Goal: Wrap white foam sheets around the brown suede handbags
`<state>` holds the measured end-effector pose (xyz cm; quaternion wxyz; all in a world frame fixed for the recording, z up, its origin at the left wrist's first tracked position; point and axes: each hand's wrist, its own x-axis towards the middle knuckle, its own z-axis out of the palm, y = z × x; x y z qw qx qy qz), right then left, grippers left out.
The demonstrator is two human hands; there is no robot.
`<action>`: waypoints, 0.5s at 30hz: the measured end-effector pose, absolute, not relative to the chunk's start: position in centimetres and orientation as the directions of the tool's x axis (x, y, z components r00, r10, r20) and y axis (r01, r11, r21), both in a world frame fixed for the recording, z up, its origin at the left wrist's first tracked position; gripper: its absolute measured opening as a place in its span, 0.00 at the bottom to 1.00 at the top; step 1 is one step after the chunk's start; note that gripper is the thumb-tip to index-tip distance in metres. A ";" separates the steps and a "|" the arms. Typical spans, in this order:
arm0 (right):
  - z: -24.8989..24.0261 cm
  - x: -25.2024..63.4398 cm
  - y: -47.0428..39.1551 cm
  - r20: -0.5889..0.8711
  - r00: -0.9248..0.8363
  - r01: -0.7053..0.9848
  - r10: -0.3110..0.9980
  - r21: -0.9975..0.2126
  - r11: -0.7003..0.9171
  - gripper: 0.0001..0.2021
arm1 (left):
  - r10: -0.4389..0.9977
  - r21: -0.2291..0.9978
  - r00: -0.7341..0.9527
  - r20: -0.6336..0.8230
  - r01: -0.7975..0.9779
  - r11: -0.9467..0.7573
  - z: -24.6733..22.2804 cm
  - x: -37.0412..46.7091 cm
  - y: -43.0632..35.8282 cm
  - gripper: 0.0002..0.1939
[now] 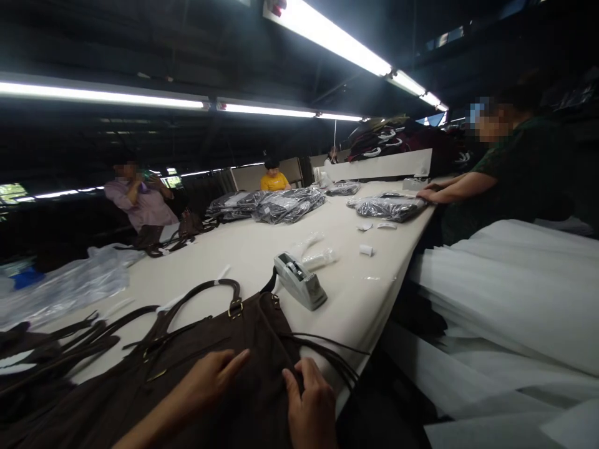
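A dark brown handbag (187, 399) lies flat in front of me, its looped handle (201, 290) with brass-coloured buckles spread on the table. My left hand (213, 374) rests on the bag's front, index finger stretched out, holding nothing; its other fingers are partly hidden. At the bag's right edge, my right hand (309, 399) has thumb and fingers closed round the side of the bag. Thin dark straps (332, 352) trail from that edge over the table's side. Just beyond the bag stands a grey tape dispenser (299, 280).
More brown bags (28, 368) and clear plastic (70, 287) lie left. Plastic-wrapped bags (290, 204) rest farther along the table (243, 249). White sheets (510, 280) are piled right. A co-worker (510, 156) handles a wrapped bag (388, 206); other people stand left and at the back.
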<state>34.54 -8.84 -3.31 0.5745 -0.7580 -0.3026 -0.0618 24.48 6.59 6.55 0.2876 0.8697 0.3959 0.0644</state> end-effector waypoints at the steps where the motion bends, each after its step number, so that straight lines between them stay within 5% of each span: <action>1: -3.3 34.6 -8.7 0.428 0.815 0.508 0.390 -0.852 -0.128 0.10 | 0.705 0.554 0.692 -0.159 0.653 -0.516 6.5 27.0 5.9 0.26; 4: -2.5 35.1 -8.8 0.352 0.824 0.431 0.444 -0.898 -0.089 0.10 | 0.772 0.521 0.627 -0.100 0.694 -0.496 5.6 32.4 3.9 0.22; 8: -1.0 37.1 -9.5 0.166 0.712 0.259 0.682 -0.965 -0.036 0.17 | 0.824 0.529 0.567 -0.024 0.707 -0.470 4.4 33.5 3.2 0.13; 15: -0.1 39.6 -4.9 0.299 0.598 0.345 0.743 -0.934 0.098 0.18 | 0.817 0.662 0.575 0.049 0.593 -0.457 5.2 30.7 4.6 0.26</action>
